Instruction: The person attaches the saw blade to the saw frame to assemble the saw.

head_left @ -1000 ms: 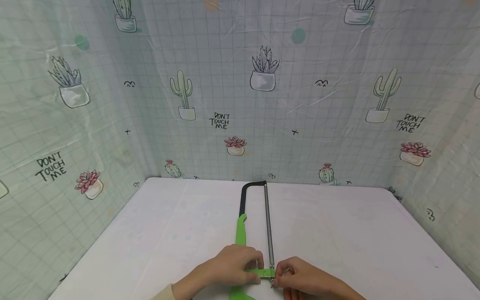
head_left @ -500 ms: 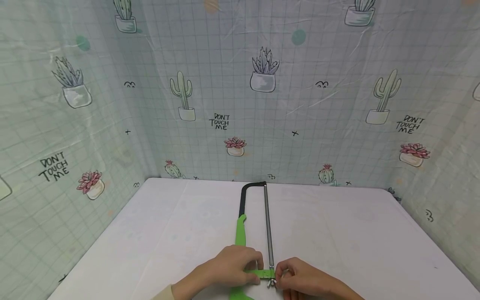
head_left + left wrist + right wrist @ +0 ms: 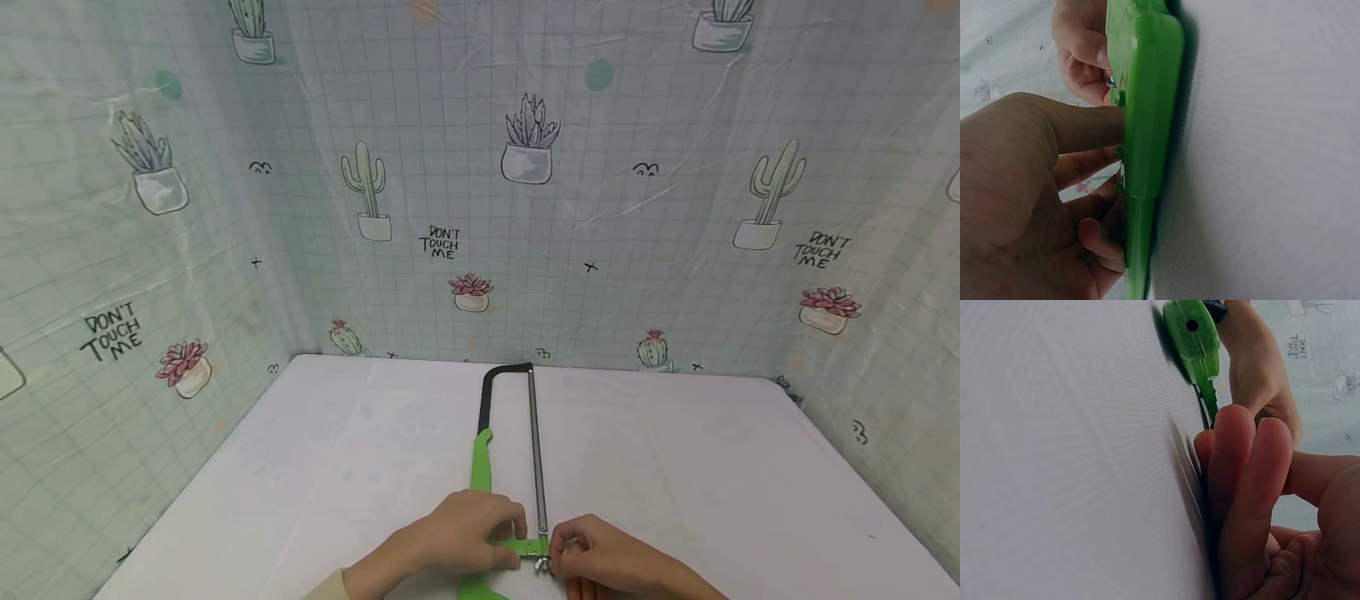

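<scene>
A hacksaw [image 3: 482, 467] with a green handle and black front frame lies flat on the table, its grey blade [image 3: 536, 454] on the right. My left hand [image 3: 467, 531] holds the green crosspiece [image 3: 528, 547] at the near end, thumb and fingers on either side. A small metal wing nut [image 3: 542, 565] sticks out below that crosspiece. With curled thumb and forefinger, my right hand [image 3: 611, 557] pinches at the wing nut's right side. The left wrist view has the green frame [image 3: 1150, 94] close up beside the left thumb. Right fingers [image 3: 1254, 481] partly hide the work in the right wrist view.
A white cloth covers the table [image 3: 675, 467]. Behind it and on both sides hangs a gridded sheet [image 3: 585, 208] printed with potted cacti. The saw's black front end [image 3: 510, 368] reaches near the table's back edge.
The wing nut has turned; its wings now show spread, where a second ago they looked narrow beside the right fingertips. Both hands have stayed almost in place, and the saw lies as before.
</scene>
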`<move>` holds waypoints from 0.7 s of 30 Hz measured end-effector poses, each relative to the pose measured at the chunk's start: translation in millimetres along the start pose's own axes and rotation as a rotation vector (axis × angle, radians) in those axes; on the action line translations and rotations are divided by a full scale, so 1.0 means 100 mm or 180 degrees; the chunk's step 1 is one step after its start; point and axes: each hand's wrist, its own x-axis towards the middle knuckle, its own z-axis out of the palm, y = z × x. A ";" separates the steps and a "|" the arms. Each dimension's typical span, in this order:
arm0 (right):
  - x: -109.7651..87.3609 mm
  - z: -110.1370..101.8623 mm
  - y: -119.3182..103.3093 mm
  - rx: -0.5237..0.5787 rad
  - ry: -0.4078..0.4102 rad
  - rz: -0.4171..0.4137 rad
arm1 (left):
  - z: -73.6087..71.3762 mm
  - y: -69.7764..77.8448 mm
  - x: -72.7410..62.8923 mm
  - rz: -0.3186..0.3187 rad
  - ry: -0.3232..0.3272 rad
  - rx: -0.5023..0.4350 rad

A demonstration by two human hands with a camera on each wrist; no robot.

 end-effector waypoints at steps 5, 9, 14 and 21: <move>0.00 0.00 0.01 -0.0004 0.0000 0.0001 | 0.01 0.00 0.01 0.0006 0.0019 0.0033; 0.00 0.00 0.02 0.0042 -0.0014 0.0011 | 0.01 -0.01 0.00 0.0012 0.0002 0.0018; -0.01 0.01 0.02 0.0084 -0.0006 0.0005 | 0.03 -0.02 0.00 0.0023 -0.0021 0.0009; -0.01 0.02 0.03 0.0023 0.0041 -0.0021 | 0.05 -0.03 0.01 0.0049 0.0004 0.0015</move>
